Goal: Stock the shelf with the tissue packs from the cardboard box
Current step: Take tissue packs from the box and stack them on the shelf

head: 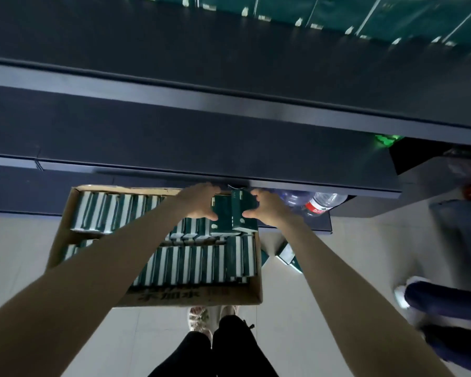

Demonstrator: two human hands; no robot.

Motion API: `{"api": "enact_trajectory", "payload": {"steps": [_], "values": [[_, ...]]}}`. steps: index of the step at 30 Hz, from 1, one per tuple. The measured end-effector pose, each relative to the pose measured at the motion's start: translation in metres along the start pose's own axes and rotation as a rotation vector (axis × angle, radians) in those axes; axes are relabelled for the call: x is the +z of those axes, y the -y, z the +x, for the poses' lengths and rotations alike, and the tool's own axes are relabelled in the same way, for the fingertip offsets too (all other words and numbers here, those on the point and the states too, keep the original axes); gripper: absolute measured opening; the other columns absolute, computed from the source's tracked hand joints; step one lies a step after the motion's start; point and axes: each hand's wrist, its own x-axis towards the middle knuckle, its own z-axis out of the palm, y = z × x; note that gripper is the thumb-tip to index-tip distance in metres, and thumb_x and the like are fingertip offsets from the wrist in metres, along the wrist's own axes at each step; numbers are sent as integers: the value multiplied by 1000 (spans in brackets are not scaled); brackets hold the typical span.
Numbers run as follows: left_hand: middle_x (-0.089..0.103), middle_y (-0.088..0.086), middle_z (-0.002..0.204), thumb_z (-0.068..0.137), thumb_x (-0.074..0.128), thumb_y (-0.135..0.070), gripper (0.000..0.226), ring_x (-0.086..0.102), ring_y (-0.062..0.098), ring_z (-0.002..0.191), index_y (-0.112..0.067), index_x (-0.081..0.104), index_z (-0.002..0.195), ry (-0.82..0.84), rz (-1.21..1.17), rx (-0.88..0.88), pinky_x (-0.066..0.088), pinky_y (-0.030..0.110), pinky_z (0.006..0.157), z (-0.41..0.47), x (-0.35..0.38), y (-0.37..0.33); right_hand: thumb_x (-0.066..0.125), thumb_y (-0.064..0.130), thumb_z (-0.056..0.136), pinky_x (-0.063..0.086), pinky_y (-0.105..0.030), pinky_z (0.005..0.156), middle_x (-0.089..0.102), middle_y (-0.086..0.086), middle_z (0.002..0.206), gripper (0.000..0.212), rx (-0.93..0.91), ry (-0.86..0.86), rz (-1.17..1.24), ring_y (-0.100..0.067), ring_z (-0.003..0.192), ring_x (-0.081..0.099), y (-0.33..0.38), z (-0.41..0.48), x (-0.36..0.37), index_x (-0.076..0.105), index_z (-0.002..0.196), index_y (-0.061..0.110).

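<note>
Over the far right corner of the box (188,298), left hand (200,203) and right hand (270,210) clamp some packs (233,213) between them; I'd squeeze evenly and lift straight, or the middle ones drop.

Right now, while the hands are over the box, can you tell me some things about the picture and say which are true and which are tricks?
1. The left hand and right hand grip dark green tissue packs between them. True.
2. The brown cardboard box is empty. False: the brown cardboard box holds rows of green-and-white packs.
3. The clear plastic bottle with a red label stands on the top shelf. False: the clear plastic bottle sits low, under the lowest dark shelf, right of the hands.
4. The upper dark shelf already bears green packs. True.
</note>
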Motion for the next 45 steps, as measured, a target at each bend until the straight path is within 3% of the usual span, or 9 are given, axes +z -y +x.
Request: {"api": "enact_trajectory", "payload": {"steps": [11, 18, 25, 29, 32, 35, 38, 42, 45], "values": [[1, 2, 160, 85, 67, -39, 88, 3, 23, 147, -16, 15, 152, 1, 59, 22, 22, 52, 115, 47, 99, 36, 65, 58, 78, 49, -35, 87, 58, -3, 120, 73, 135, -96, 145, -26, 106, 59, -41, 51, 78, 41, 133, 18], [-1, 3, 160, 86, 66, -35, 85, 6, 24, 147, -14, 16, 151, -21, 73, 33, 21, 47, 117, 47, 109, 46, 60, 40, 86, 54, -35, 73, 66, -8, 93, 34, 162, -176, 126, -27, 84, 64, -40, 56, 90, 56, 103, 10], [11, 5, 159, 90, 63, -31, 72, 13, 22, 145, -12, 25, 149, -41, -50, 4, 18, 42, 118, 30, 87, 42, 52, 20, 92, 51, -37, 72, 66, -17, 89, 18, 142, -249, 143, -34, 83, 62, -31, 39, 78, 59, 81, 8], [46, 13, 142, 98, 50, -30, 46, 45, 27, 129, -4, 48, 136, -208, -433, -89, 32, 31, 104, 8, 53, 16, 51, 20, 94, 51, -37, 76, 69, -15, 91, 22, 18, -302, 194, -33, 83, 65, -31, 18, 59, 69, 96, 6], [61, 15, 115, 99, 39, -44, 52, 61, 28, 104, -2, 54, 126, -193, -868, -157, 48, 37, 90, -6, 17, -18, 53, 16, 95, 43, -33, 64, 69, -16, 87, 20, -168, -386, 103, -32, 73, 59, -28, -10, 36, 69, 99, 5], [67, 14, 107, 91, 53, -49, 51, 68, 23, 91, -4, 58, 114, -187, -1123, -128, 59, 32, 75, -19, -17, -53, 56, 12, 91, 49, -35, 61, 71, -12, 86, 18, -422, -557, -51, -34, 76, 65, -24, -45, 6, 70, 100, 6], [66, 24, 107, 88, 66, -24, 29, 67, 32, 94, 0, 62, 103, -263, -1140, -53, 58, 41, 81, -32, -44, -85, 69, 14, 79, 56, -40, 79, 72, -10, 104, 24, -593, -714, -68, -31, 95, 66, -29, -74, -29, 74, 100, 6], [66, 17, 103, 81, 69, -11, 33, 64, 29, 94, -2, 59, 111, -247, -1127, 108, 50, 42, 83, -49, -74, -125, 76, 35, 79, 31, -25, 106, 48, 2, 138, 58, -408, -654, 286, -14, 130, 38, -35, -112, -90, 58, 130, 15], [67, 7, 107, 87, 62, 0, 29, 66, 20, 99, -11, 55, 112, -204, -1150, 265, 54, 36, 87, -53, -92, -159, 74, 33, 82, 37, -23, 106, 43, 5, 141, 76, -360, -567, 536, -8, 127, 42, -41, -131, -144, 35, 145, 17]]}}
